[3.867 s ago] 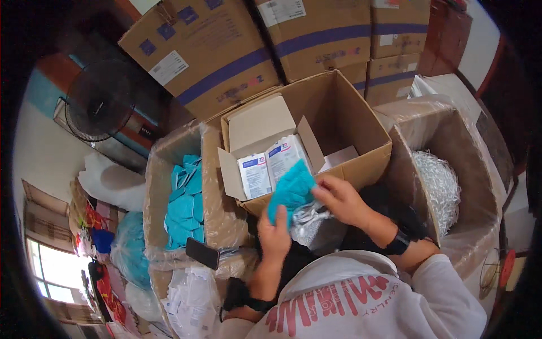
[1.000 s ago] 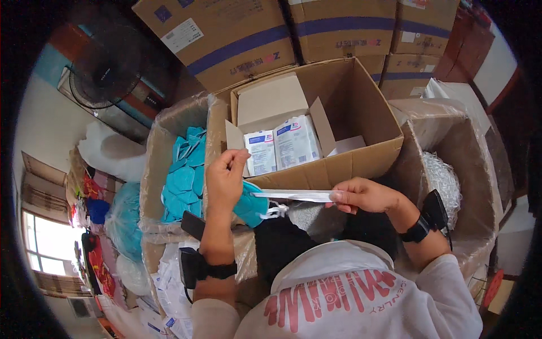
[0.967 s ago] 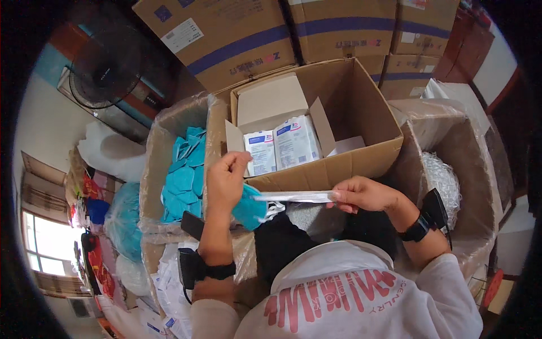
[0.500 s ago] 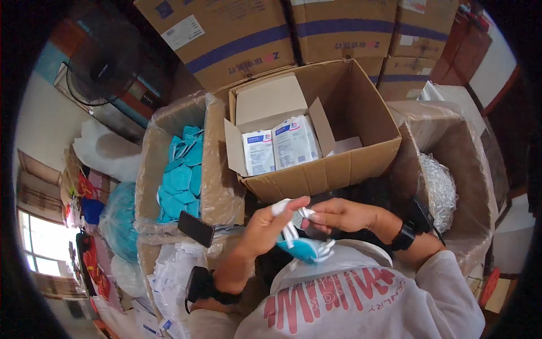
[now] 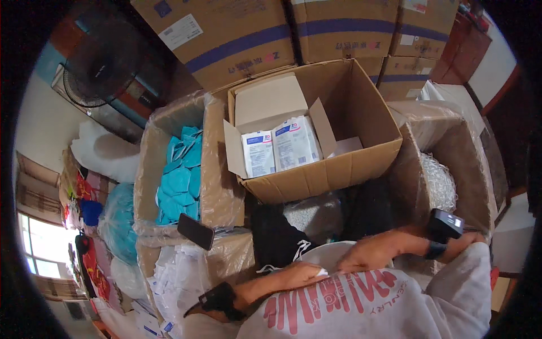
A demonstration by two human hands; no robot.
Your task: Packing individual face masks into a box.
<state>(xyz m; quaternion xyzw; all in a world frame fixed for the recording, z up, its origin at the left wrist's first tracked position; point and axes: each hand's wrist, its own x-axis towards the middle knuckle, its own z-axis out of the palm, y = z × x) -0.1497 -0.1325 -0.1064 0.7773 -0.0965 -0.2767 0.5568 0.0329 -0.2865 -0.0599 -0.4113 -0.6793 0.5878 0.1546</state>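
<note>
My left hand (image 5: pixel 302 273) is drawn in close to the shirt front, its fingers pressed together and pointing right. A white wrap (image 5: pixel 322 272) covers one of its fingertips. My right hand (image 5: pixel 361 257) is just to the right, curled downward with its fingertips mostly hidden. What either hand grips cannot be made out. White elastic straps (image 5: pixel 301 248) lie against the dark trousers (image 5: pixel 275 231), just beyond my left hand. To the left, a plastic-lined carton (image 5: pixel 222 181) holds a heap of teal face masks (image 5: pixel 179 181).
An open carton (image 5: pixel 322 183) ahead holds a box of white packets (image 5: pixel 296 144). A phone (image 5: pixel 196 231) rests on the left carton's edge, above white packets (image 5: pixel 172 274). The right carton (image 5: pixel 415 164) holds white elastic bands (image 5: pixel 439 183). Stacked cartons (image 5: pixel 344 34) stand behind.
Both hands have moved down and toward the shirt, staying close together. The teal face mask that was between them is out of sight. A clear bag by the legs has come into view.
</note>
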